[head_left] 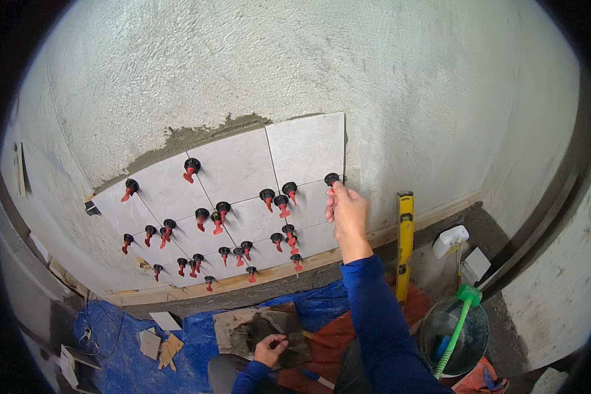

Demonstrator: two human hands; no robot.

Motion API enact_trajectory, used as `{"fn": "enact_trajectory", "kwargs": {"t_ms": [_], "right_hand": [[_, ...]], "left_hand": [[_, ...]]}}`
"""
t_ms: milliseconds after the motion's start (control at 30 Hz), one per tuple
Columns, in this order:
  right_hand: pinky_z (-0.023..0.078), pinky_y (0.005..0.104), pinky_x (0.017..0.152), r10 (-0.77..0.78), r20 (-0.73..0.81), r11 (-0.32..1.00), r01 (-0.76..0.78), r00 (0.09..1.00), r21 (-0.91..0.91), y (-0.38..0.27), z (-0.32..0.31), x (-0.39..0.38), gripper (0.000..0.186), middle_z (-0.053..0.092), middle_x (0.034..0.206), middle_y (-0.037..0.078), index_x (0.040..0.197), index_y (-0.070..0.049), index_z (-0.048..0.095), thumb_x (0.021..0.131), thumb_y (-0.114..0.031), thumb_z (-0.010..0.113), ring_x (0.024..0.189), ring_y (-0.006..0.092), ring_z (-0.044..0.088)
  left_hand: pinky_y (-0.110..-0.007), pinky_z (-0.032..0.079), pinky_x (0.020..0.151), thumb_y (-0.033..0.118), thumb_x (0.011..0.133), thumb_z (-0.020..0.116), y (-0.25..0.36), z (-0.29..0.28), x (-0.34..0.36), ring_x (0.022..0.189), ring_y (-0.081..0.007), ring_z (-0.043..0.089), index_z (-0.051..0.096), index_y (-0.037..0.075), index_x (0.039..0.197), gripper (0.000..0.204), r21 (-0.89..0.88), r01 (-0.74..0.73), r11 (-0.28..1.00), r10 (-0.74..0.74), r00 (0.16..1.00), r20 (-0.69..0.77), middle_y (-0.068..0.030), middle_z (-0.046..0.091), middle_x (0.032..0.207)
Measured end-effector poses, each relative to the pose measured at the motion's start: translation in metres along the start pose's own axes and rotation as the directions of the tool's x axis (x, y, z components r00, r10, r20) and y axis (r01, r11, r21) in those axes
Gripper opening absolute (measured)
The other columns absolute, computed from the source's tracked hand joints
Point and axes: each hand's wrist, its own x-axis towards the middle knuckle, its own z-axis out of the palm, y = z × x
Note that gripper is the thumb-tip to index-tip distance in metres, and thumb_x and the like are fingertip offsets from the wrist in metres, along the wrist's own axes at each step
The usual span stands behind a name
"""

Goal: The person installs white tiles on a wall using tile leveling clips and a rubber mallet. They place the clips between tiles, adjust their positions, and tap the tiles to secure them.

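My right hand (345, 213) is closed on a black-and-red tile leveling clip (331, 178) at the right edge of white wall tiles (235, 167), below the top-right tile (306, 148). Several similar clips (282, 203) with red handles stand along the tile joints. Grey mortar (196, 134) shows along the tiles' top edge. My left hand (272, 348) is low, in front of a mortar-smeared board (233, 328), its fingers pinched on something too small to make out.
A yellow spirit level (404, 243) leans upright at the right, near a black bucket (450, 328) with a green rubber mallet (468, 295). Tile offcuts (166, 320) lie on a blue sheet (111, 341). A white plastic container (449, 240) sits by the wall's base.
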Motion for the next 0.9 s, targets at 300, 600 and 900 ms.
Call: {"fn": "enact_trajectory", "kwargs": {"t_ms": [300, 600, 900], "right_hand": [[0.05, 0.034, 0.055, -0.517, 0.101, 0.635, 0.46, 0.85, -0.621, -0.003, -0.014, 0.003, 0.024, 0.067, 0.076, 0.008, 0.099, -0.001, 0.067, 0.094, -0.023, 0.075, 0.058, 0.0176, 0.063], [0.055, 0.046, 0.07, -0.708, 0.367, 0.172, 0.652, 0.603, -0.738, -0.006, -0.02, -0.004, 0.015, 0.074, 0.095, 0.02, 0.103, -0.002, 0.07, 0.092, -0.012, 0.073, 0.079, 0.0388, 0.071], [0.052, 0.0506, 0.066, -0.679, 0.286, 0.242, 0.574, 0.677, -0.782, 0.001, -0.014, -0.001, 0.017, 0.071, 0.084, 0.023, 0.092, -0.002, 0.069, 0.098, -0.019, 0.068, 0.077, 0.0442, 0.069]], "left_hand": [[-0.039, 0.057, 0.084, 0.027, 0.091, 0.081, -0.005, 0.003, -0.001, 0.094, -0.0247, 0.074, 0.076, 0.005, 0.114, 0.032, 0.223, 0.006, 0.975, -0.013, 0.999, 0.03, -0.0138, 0.076, 0.107], [-0.043, 0.056, 0.093, 0.035, 0.092, 0.077, -0.01, 0.004, 0.0, 0.11, -0.0336, 0.07, 0.076, 0.007, 0.116, 0.037, 0.326, -0.061, 0.943, 0.029, 0.994, 0.103, -0.0163, 0.073, 0.121], [-0.044, 0.056, 0.093, 0.037, 0.092, 0.076, -0.012, -0.001, -0.001, 0.112, -0.0343, 0.07, 0.076, 0.01, 0.118, 0.037, 0.344, -0.047, 0.938, 0.006, 0.993, 0.118, -0.0153, 0.072, 0.124]]}}
